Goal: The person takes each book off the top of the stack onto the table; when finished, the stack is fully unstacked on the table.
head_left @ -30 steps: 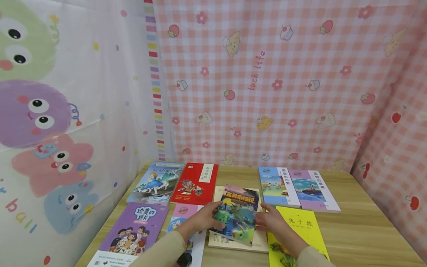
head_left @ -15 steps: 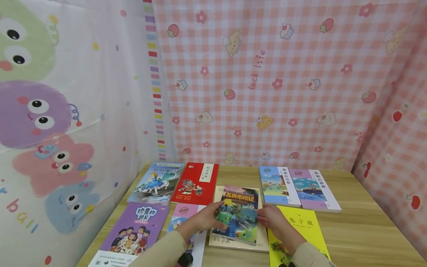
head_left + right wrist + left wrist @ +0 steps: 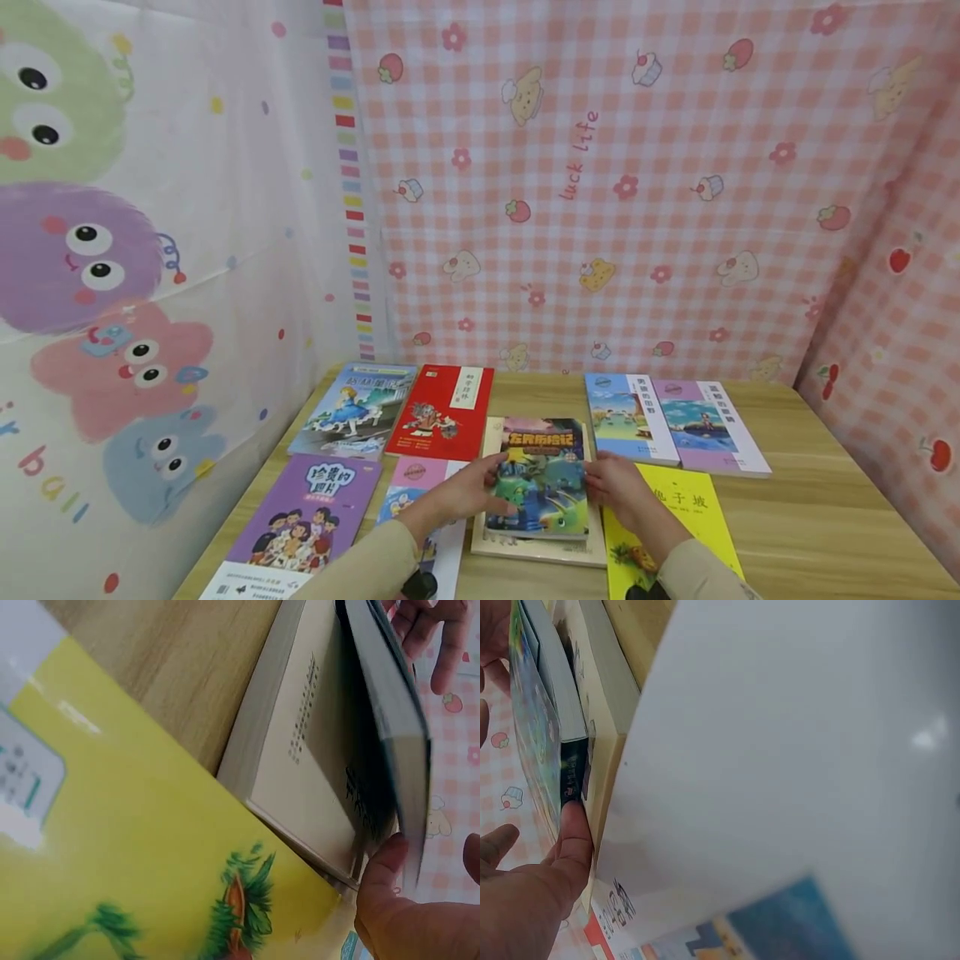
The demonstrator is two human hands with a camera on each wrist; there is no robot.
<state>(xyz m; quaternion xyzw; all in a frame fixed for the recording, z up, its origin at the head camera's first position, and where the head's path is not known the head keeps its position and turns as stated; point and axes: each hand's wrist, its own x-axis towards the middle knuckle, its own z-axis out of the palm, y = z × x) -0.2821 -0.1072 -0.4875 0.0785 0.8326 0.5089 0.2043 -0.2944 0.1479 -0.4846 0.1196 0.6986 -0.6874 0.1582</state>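
Observation:
A dinosaur-covered book (image 3: 536,492) lies in line over a thicker cream book (image 3: 487,546) at the table's middle. My left hand (image 3: 457,500) holds its left edge, a finger against the dark spine in the left wrist view and the thumb over the cover. My right hand (image 3: 622,487) holds the opposite edge. In the right wrist view, that hand's fingers (image 3: 386,862) are curled at the page edge, and a shadowed gap parts the two books there. Beside my right hand lies a yellow book (image 3: 690,517); a pink-and-white book (image 3: 412,475) is partly under my left arm.
Behind are a blue fairy-tale book (image 3: 352,412) and a red book (image 3: 438,412). A purple book (image 3: 307,508) lies front left. Back right are a blue-and-white book (image 3: 630,417) and a lilac book (image 3: 708,425). Bare wooden table (image 3: 832,525) shows at right.
The dinosaur book has turned from a slight tilt to nearly straight and shifted a little right. My right fingers have closed in on its right edge; my left hand keeps to its left edge.

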